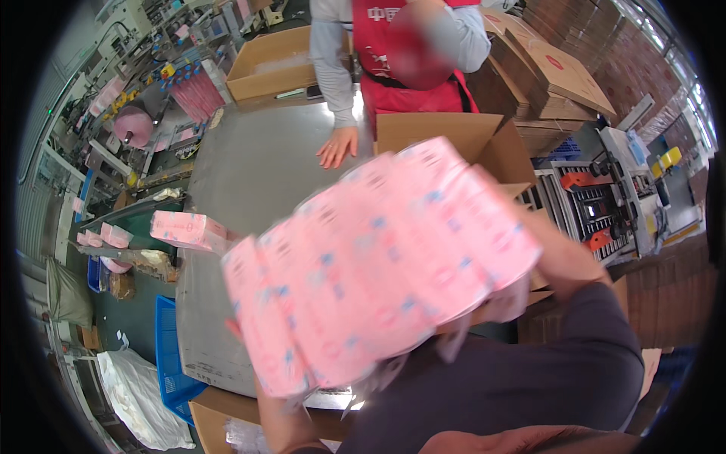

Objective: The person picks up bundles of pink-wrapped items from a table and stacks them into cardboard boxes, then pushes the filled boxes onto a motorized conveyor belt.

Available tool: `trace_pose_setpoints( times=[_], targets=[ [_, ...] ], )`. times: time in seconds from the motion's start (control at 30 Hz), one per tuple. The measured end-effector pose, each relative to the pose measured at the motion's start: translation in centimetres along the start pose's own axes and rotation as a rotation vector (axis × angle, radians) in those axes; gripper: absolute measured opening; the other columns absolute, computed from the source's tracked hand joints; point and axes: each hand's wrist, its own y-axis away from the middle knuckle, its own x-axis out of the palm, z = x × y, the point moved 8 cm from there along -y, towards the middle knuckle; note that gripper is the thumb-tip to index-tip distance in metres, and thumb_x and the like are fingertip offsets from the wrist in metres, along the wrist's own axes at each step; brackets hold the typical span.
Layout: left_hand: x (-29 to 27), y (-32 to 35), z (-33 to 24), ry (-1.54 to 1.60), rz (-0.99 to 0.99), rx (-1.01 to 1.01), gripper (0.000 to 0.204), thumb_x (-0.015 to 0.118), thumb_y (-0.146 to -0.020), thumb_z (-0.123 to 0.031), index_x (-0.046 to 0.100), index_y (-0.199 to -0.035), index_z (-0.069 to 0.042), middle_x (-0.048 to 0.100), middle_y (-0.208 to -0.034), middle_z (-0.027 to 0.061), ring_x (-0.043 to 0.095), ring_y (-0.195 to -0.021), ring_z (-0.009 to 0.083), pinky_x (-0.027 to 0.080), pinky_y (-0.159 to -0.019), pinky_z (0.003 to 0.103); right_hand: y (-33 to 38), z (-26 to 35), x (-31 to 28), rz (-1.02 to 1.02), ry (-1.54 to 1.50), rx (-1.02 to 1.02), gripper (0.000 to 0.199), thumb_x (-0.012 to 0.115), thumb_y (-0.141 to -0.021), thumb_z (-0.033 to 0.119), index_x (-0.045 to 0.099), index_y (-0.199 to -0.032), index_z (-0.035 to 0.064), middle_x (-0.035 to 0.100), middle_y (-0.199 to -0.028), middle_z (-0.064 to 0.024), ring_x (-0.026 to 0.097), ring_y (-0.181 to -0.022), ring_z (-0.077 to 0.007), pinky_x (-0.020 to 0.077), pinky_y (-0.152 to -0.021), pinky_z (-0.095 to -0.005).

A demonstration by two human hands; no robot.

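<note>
A tilted row of several pink soft packs point(370, 265) with blue and red print, blurred by motion, hangs in front of me between my two hands. My right hand point(522, 216) presses against its far right end, fingers partly behind the packs. At the left end only a bit of my left hand point(234, 328) shows; the packs hide the rest. Loose clear film hangs from the underside of the row. Just beyond its right end stands an open cardboard box point(442, 130). A single pink pack point(189, 229) lies at the table's left edge, by a conveyor.
Across the metal table point(257, 163) stands a co-worker in a red vest, one hand point(338, 147) flat on it. Flattened cartons point(556, 72) are stacked at right, near a roller machine point(594, 200). A blue crate point(172, 363) and open carton point(215, 420) sit at lower left.
</note>
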Motion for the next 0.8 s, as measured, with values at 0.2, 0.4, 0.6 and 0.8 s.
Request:
trace_pose_setpoints(
  times=[0.2, 0.4, 0.6, 0.8],
  targets=[
    [16.2, -6.4, 10.9, -0.187, 0.349, -0.461, 0.073, 0.050, -0.101, -0.044, 0.022, -0.153, -0.001, 0.048, -0.144, 0.0129, 0.052, -0.127, 0.0211, 0.045, -0.103, 0.033, 17.8, 6.3, -9.3, -0.274, 0.280, 0.050, 0.061, 0.051, -0.097, 0.047, 0.048, -0.139, 0.0032, 0.057, -0.134, -0.0166, 0.057, -0.120, -0.0274, 0.0450, -0.103, -0.0391],
    [16.4, -11.0, 14.3, -0.766, 0.231, -0.616, 0.075, 0.050, -0.100, -0.046, 0.020, -0.153, -0.001, 0.050, -0.143, 0.0122, 0.053, -0.126, 0.0202, 0.045, -0.102, 0.033, 17.3, -6.8, -24.8, -0.451, 0.335, 0.297, 0.066, 0.054, -0.094, 0.048, 0.049, -0.137, -0.0009, 0.060, -0.129, -0.0210, 0.059, -0.118, -0.0314, 0.0468, -0.100, -0.0398],
    [19.8, -10.6, 21.0, -1.429, 0.327, -0.627, 0.092, 0.060, -0.092, -0.050, 0.012, -0.156, -0.005, 0.042, -0.149, 0.0185, 0.050, -0.130, 0.0252, 0.044, -0.104, 0.034, 15.9, -12.5, -34.7, -0.370, 1.361, 0.593, 0.076, 0.057, -0.090, 0.053, 0.045, -0.138, -0.0042, 0.058, -0.130, -0.0254, 0.058, -0.119, -0.0376, 0.0455, -0.100, -0.0422],
    [29.9, -9.6, 29.6, -1.980, 0.605, 0.255, 0.093, 0.065, -0.083, -0.058, 0.023, -0.156, -0.017, 0.028, -0.154, 0.0230, 0.029, -0.144, 0.0361, 0.025, -0.115, 0.052, 26.0, -9.6, -36.6, -0.635, 1.323, 0.675, 0.109, 0.062, -0.080, 0.066, 0.012, -0.156, 0.0061, 0.033, -0.149, -0.0332, 0.042, -0.135, -0.0408, 0.0351, -0.111, -0.0475]
  ],
)
